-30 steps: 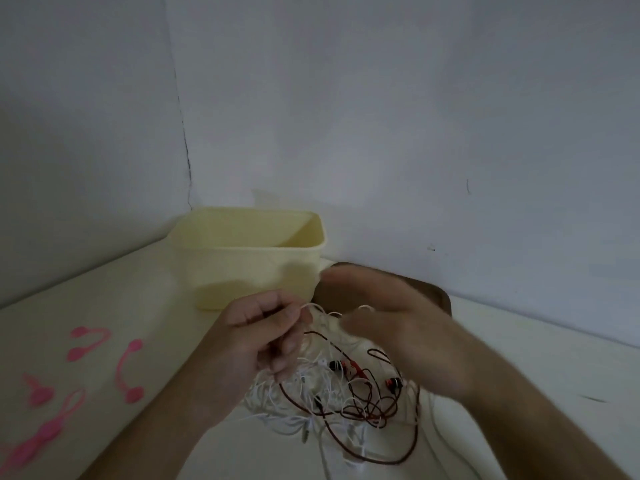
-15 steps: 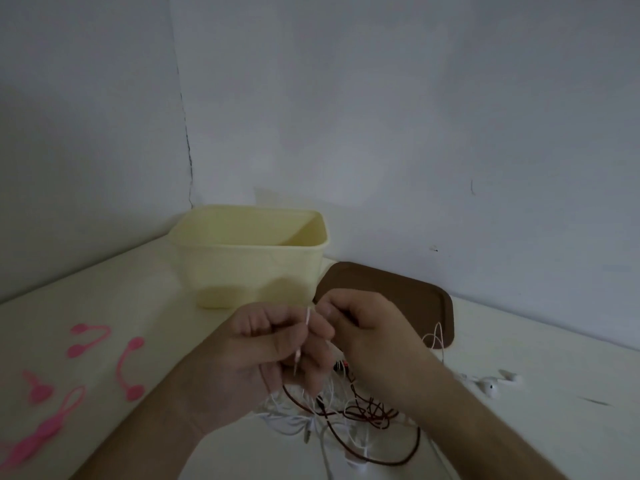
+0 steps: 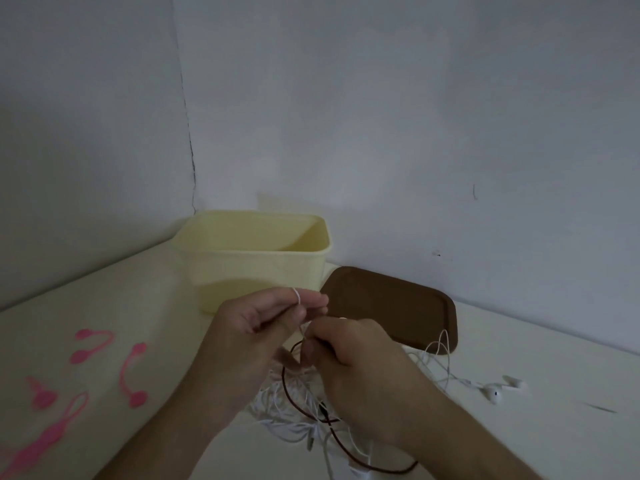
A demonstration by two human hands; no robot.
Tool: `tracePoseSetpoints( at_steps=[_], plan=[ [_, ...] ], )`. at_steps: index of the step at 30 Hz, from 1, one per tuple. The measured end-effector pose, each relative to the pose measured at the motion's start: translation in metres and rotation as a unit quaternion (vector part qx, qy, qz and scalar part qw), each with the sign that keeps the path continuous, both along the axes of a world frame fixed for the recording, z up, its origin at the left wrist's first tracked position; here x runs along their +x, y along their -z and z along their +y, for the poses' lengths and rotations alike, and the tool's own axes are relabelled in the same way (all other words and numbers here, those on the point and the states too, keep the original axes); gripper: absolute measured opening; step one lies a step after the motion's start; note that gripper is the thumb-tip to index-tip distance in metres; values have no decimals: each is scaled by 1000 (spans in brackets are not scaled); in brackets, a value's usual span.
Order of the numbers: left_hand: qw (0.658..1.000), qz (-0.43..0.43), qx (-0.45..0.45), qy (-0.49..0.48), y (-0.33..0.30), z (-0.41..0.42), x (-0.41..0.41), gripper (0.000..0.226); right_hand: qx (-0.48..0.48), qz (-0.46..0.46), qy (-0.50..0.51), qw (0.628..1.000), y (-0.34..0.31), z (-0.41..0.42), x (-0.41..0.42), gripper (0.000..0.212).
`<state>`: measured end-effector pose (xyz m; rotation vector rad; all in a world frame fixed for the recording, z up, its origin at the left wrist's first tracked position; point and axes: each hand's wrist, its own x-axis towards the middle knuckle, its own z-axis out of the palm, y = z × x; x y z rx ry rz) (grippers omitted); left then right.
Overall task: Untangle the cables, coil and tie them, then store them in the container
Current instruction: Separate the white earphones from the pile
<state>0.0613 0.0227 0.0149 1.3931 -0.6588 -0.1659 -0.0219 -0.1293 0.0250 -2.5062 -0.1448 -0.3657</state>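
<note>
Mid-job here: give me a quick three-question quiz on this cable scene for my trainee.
1. True or false: the yellow container already holds a coiled cable.
2. What lies right of the container? A) brown lid B) scissors C) tape roll
3. Fill in: the left hand has the ____ cable looped over a finger.

Key:
1. False; what shows of its inside is bare, and the white cable and dark red cable are tangled below the right hand.
2. A, the brown lid.
3. White.
</note>
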Motion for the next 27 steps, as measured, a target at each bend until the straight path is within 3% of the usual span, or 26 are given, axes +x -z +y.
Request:
tracePoseSetpoints(
  at_steps=[4,9,13,16,19,21,24,27],
  plan=[
    [994,-5,89,70,2,-3,-4,37,13,-43,13,999,-14,-8,-4,20],
    [982,67,21,178,-6,5,-2,20,62,-167,56,982,-23,-26,-6,23],
    [956,121,-27,268,-4,9,-1,32,141,-147,28,979,-14,-17,-4,26],
    [960,163,-112,198,-6,11,-2,50,116,-118,31,986,-2,-4,-2,28],
    [961,180,-188,91,-7,8,1,28,-6,-78,35,996,3,7,-3,31],
    [979,137,-150,24,-9,4,4,21,-46,-76,25,996,1,11,-5,26],
    [999,15,-14,-36,-3,0,3,22,-46,-98,3,994,-9,9,-7,17],
    [997,30,15,73,-1,0,-1,14,-16,-122,25,992,-20,-1,-8,24]
  ],
)
